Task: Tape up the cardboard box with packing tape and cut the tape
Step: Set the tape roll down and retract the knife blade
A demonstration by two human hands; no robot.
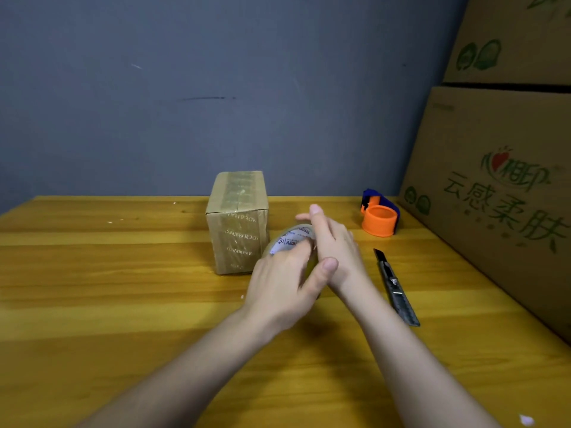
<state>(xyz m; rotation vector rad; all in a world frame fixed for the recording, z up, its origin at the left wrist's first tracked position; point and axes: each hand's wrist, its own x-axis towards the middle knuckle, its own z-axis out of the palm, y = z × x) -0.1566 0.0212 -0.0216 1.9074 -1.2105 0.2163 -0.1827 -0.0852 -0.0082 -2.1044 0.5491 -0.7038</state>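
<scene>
A small cardboard box (pixel 237 220) stands upright on the wooden table (pixel 108 273), with clear tape over its top and front. Just right of it, a roll of clear packing tape (pixel 292 237) with a white printed core is held between both hands. My left hand (pixel 284 285) grips the roll from the near side, thumb up against its edge. My right hand (pixel 335 245) lies against the roll's right side with fingers stretched over it. Most of the roll is hidden by the hands. A dark utility knife (pixel 396 287) lies on the table to the right.
An orange and blue tape dispenser (pixel 380 217) sits at the back right of the table. Large printed cardboard cartons (pixel 500 180) are stacked along the right edge. A grey wall runs behind the table.
</scene>
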